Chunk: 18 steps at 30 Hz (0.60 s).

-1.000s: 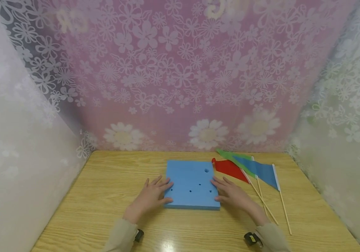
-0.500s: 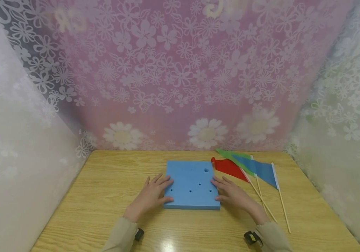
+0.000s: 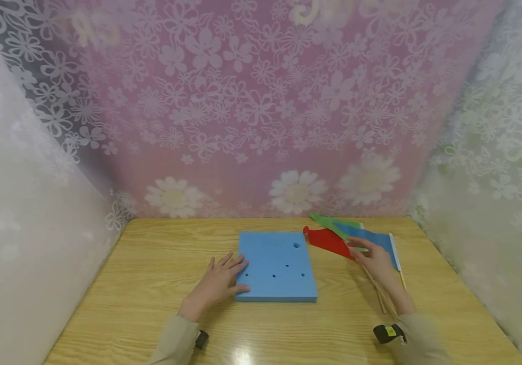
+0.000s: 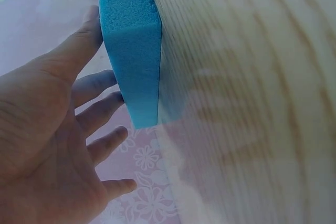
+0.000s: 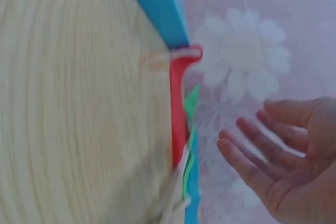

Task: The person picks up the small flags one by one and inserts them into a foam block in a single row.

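Note:
A square blue foam block (image 3: 279, 258) with several holes in its top lies flat on the table. My left hand (image 3: 215, 284) rests on its left edge; the left wrist view shows thumb and fingers spread against the block (image 4: 134, 72). Over the small pennant flags at the right, my right hand (image 3: 377, 266) hovers with loosely bent fingers, holding nothing. The red flag (image 3: 326, 241) lies nearest the block, while the green flag (image 3: 326, 221) and blue flag (image 3: 381, 240) overlap behind. In the right wrist view, a gap separates the hand (image 5: 286, 156) from the flags.
The flags' thin wooden sticks (image 3: 404, 280) point toward the front, partly hidden under the right hand. Beneath everything is a wood-grain table (image 3: 165, 243). Flower-patterned cloth (image 3: 261, 116) stands behind it and along both sides.
My right hand has left the block's right edge and moved right, over the flags. My left hand stays on the block. The head view has shifted slightly.

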Tool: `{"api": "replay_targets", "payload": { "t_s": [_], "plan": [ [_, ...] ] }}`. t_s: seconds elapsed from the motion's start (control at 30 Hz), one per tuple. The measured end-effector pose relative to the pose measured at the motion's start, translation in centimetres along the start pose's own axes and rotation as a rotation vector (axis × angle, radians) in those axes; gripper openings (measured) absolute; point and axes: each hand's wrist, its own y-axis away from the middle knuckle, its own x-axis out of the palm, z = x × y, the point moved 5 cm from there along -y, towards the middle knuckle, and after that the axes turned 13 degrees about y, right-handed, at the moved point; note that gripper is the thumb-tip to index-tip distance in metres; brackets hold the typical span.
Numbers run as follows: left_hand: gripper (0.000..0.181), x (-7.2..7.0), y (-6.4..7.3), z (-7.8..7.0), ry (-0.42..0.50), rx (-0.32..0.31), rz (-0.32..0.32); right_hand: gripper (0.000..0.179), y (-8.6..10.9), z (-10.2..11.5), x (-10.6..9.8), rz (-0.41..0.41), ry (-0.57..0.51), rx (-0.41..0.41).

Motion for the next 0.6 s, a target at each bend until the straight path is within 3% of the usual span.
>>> {"api": "replay_targets", "payload": {
  "t_s": [0.1, 0.23, 0.4, 0.6],
  "plan": [
    [0.073, 0.0, 0.0, 0.0, -0.001, 0.003, 0.003, 0.040, 0.2, -1.9, -0.8, 0.048, 0.023, 0.105],
    [0.073, -0.1, 0.1, 0.0, 0.004, 0.004, 0.006, 0.039, 0.2, -3.7, -0.8, 0.121, 0.081, 0.173],
    [0.073, -0.1, 0.1, -0.1, 0.012, 0.009, 0.004, 0.034, -0.2, -4.5, -0.7, 0.213, 0.191, 0.191],
    [0.073, -0.1, 0.1, -0.1, 0.009, 0.003, 0.007, 0.028, -1.0, -4.8, -0.1, 0.270, 0.316, 0.186]
  ]
}}
